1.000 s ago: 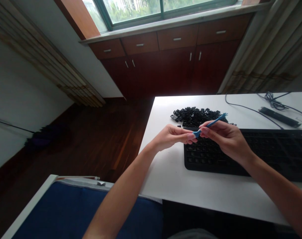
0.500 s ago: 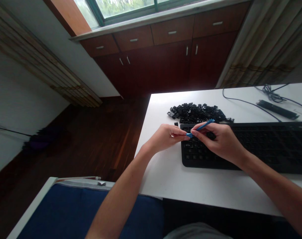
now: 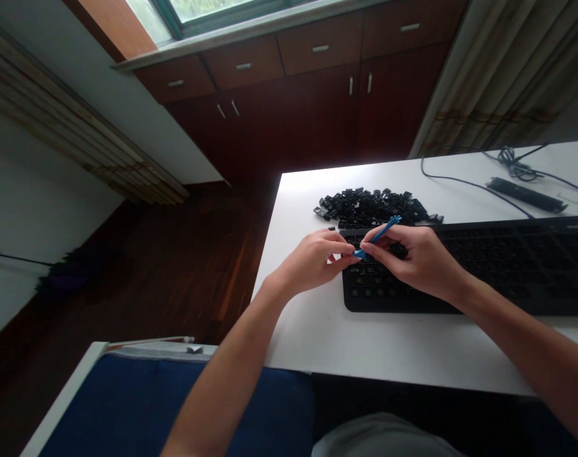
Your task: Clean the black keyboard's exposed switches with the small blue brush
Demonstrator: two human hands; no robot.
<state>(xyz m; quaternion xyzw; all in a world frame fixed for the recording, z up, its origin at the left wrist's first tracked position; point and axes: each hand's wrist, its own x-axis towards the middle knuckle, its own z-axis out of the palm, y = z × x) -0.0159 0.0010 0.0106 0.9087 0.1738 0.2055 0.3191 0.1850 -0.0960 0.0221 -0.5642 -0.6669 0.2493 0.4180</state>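
Blue tool has tilted steeper, left fingers and right fingers both pinching it.

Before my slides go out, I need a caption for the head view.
Left hand and right hand hold a slim blue tool over a keyboard, near piled keycaps.

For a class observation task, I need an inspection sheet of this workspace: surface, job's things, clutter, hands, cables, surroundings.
Surface: white table, pale top.
Job's things: blue tool above the left end of a black keyboard; heap of black keycaps behind that end.
Clutter: black bar beyond the keyboard.
Hands: right hand grips the blue tool; left hand pinches its lower end.
Cables: coiled dark cable behind the bar.
Surroundings: dark red cabinets below a window; blue fabric lower left.
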